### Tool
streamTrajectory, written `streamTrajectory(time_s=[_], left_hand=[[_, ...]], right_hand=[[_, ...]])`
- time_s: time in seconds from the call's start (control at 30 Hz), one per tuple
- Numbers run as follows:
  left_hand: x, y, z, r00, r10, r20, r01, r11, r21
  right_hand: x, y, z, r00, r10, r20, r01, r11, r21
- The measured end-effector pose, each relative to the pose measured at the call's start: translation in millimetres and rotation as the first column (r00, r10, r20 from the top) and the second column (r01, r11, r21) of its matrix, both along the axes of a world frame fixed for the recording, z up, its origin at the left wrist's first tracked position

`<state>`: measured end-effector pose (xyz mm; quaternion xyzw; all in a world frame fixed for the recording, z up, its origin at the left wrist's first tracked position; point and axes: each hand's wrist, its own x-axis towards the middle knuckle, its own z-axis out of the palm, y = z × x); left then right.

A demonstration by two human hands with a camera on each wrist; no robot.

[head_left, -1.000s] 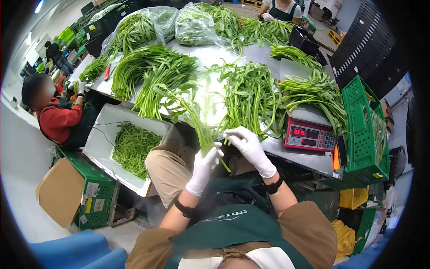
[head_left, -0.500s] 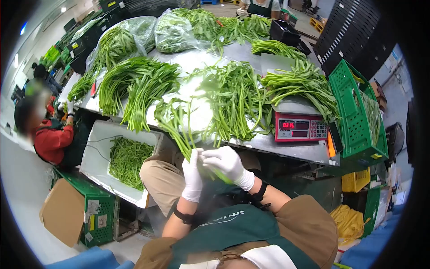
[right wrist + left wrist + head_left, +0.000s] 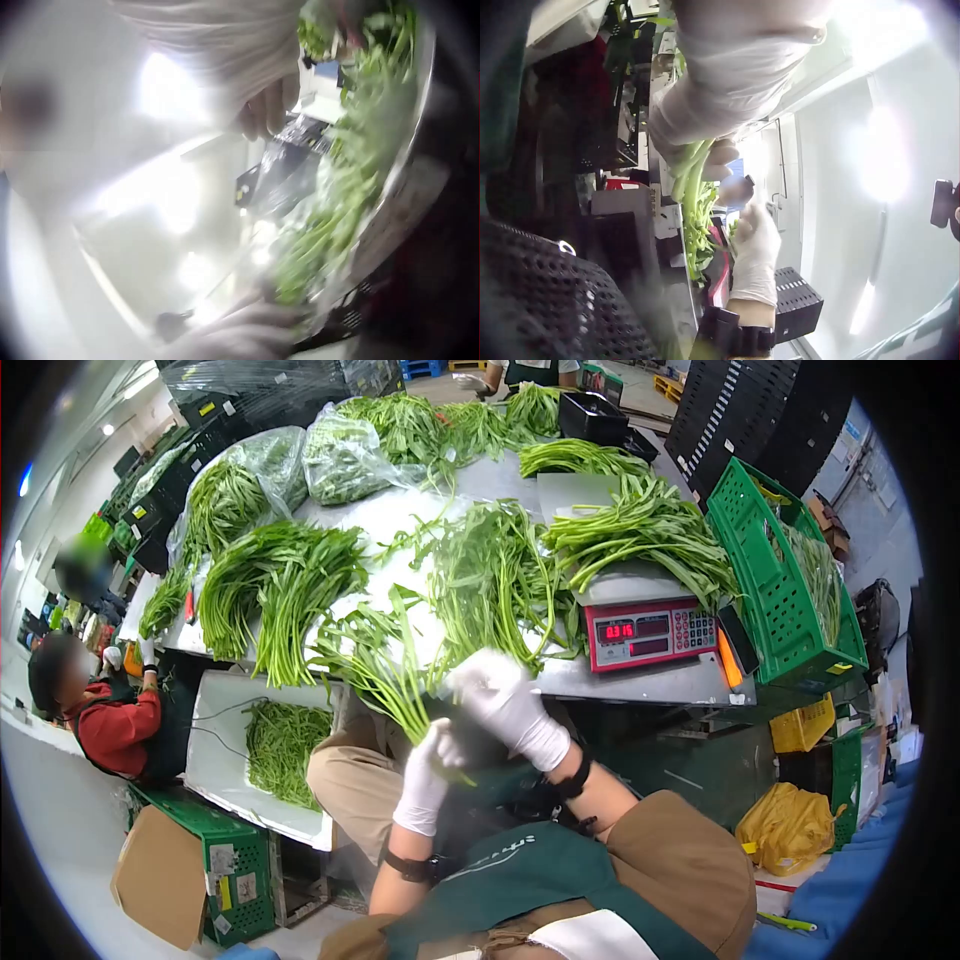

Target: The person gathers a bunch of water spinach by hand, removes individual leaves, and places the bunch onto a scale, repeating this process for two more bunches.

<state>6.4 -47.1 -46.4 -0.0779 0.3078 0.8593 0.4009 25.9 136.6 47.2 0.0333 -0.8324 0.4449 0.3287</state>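
Note:
In the head view the gloved left hand (image 3: 428, 772) grips the lower stems of a small bunch of leafy greens (image 3: 385, 665), whose leaves point up and to the left over the table edge. In the left wrist view its fingers curl round the pale green stems (image 3: 692, 176). The gloved right hand (image 3: 510, 710) is up beside it at the near table edge, blurred, in front of a loose pile of greens (image 3: 495, 585); whether it holds anything cannot be made out. More bundles (image 3: 290, 590) lie to the left on the metal table.
A red scale (image 3: 655, 635) reading 0.315 carries greens at the right, beside an orange-handled tool (image 3: 728, 660) and a green crate (image 3: 780, 580). A white bin (image 3: 215, 760) of cut stems stands lower left. A person in red (image 3: 120, 725) sits beyond it.
The head view has turned, shifting the scene leftward and down. The left hand keeps its grip on the bunch. The right hand has moved up from the stem ends toward the table edge.

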Motion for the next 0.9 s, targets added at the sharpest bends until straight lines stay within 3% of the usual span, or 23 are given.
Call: streamTrajectory(time_s=[0.03, 0.07, 0.1, 0.17, 0.27, 0.33, 0.4, 0.43, 0.6, 0.63, 0.7, 0.83, 0.9], left_hand=[[1, -4, 5, 0.998, 0.013, -0.054, -0.016, 0.998, -0.06], [2, -4, 9, 0.992, 0.031, -0.125, -0.047, 0.991, -0.125], [3, -2, 13, 0.978, 0.044, -0.203, -0.083, 0.979, -0.185], [1, 6, 18, 0.948, 0.046, -0.316, -0.131, 0.958, -0.254], [-2, 17, 29, 0.911, 0.021, -0.411, -0.152, 0.945, -0.288], [-2, 17, 29, 0.915, 0.033, -0.401, -0.157, 0.947, -0.279], [-7, 19, 29, 0.916, 0.044, -0.399, -0.163, 0.949, -0.27], [-8, 20, 28, 0.914, 0.047, -0.403, -0.166, 0.949, -0.267], [-6, 27, 34, 0.916, 0.013, -0.401, -0.139, 0.948, -0.287], [-6, 30, 35, 0.914, 0.005, -0.405, -0.136, 0.945, -0.297], [-7, 33, 33, 0.922, 0.004, -0.386, -0.122, 0.951, -0.284], [-6, 29, 30, 0.927, 0.013, -0.374, -0.125, 0.953, -0.276], [-5, 25, 29, 0.932, 0.01, -0.361, -0.122, 0.95, -0.287]], right_hand=[[-1, 23, -9, 0.976, -0.218, -0.013, 0.217, 0.975, -0.044], [-6, 51, -24, 0.943, -0.332, 0.01, 0.332, 0.943, 0.028], [-1, 72, -27, 0.913, -0.396, 0.102, 0.348, 0.884, 0.312], [4, 87, -47, 0.881, -0.324, 0.345, 0.152, 0.885, 0.441], [3, 88, -50, 0.887, -0.26, 0.381, 0.124, 0.93, 0.345], [2, 93, -47, 0.909, -0.24, 0.34, 0.249, 0.968, 0.017], [-1, 101, -36, 0.947, -0.225, 0.231, 0.289, 0.91, -0.297], [3, 102, -28, 0.937, -0.306, 0.169, 0.343, 0.9, -0.271], [16, 95, -17, 0.945, -0.317, -0.076, 0.298, 0.935, -0.19], [16, 95, -18, 0.96, -0.279, -0.015, 0.254, 0.893, -0.371], [15, 94, -23, 0.982, -0.169, 0.082, 0.178, 0.7, -0.691], [16, 102, -25, 0.988, -0.124, 0.087, 0.149, 0.694, -0.705], [16, 104, -26, 0.98, -0.024, 0.196, 0.148, 0.744, -0.651]])
